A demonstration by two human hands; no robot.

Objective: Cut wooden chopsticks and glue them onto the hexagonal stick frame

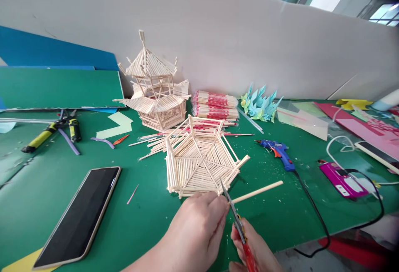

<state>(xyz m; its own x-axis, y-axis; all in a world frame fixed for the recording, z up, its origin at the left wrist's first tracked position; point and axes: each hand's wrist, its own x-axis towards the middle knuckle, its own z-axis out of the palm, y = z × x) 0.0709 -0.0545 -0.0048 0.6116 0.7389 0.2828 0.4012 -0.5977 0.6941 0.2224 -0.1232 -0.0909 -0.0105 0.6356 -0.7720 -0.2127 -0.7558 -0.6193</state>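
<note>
My left hand [199, 222] is closed, pinching a thin wooden stick [258, 192] whose free part points right. In my right hand [255, 243] are red-handled scissors [238, 226], their blades at the stick close to my left fingertips. Just beyond my hands sits a hexagonal frame [202, 161] built of wooden sticks, with a spoked floor and low sides. Behind it stands a two-tier stick pagoda [156, 85]. Loose sticks [156, 145] lie between the two. My left hand hides the near end of the held stick.
Bundled sticks in plastic [215, 103] and blue folded paper [261, 102] stand at the back. A blue glue gun [280, 153] and purple power strip [343, 180] with cables lie right. Left are a phone [81, 213] and yellow-handled pliers [51, 132]. A white partition [199, 26] rises behind.
</note>
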